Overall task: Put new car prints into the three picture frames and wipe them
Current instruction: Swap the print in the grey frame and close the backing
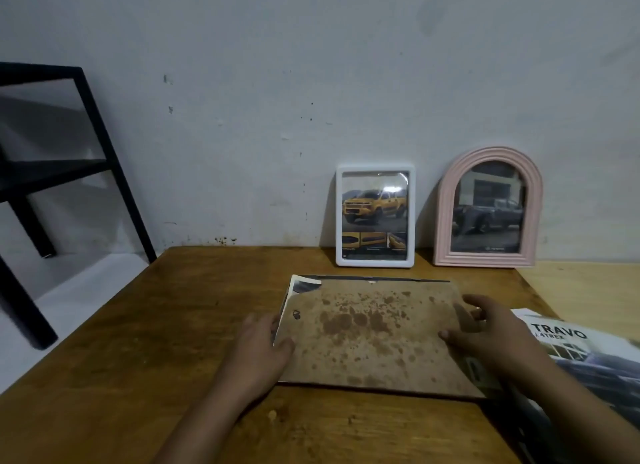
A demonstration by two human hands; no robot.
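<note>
A stained brown backing board lies flat on the wooden bench between the hands. The left hand rests at its left edge, the right hand at its right edge, fingers spread. Beyond the hands, a white frame with a yellow pickup print and a pink arched frame lean against the wall. A car brochure lies right of the right hand.

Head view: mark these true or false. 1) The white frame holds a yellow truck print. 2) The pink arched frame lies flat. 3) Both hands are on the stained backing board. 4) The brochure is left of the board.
1) True: the white frame shows a yellow truck.
2) False: the pink arched frame stands against the wall.
3) True: left hand and right hand rest on the backing board.
4) False: the brochure lies to its right.
</note>
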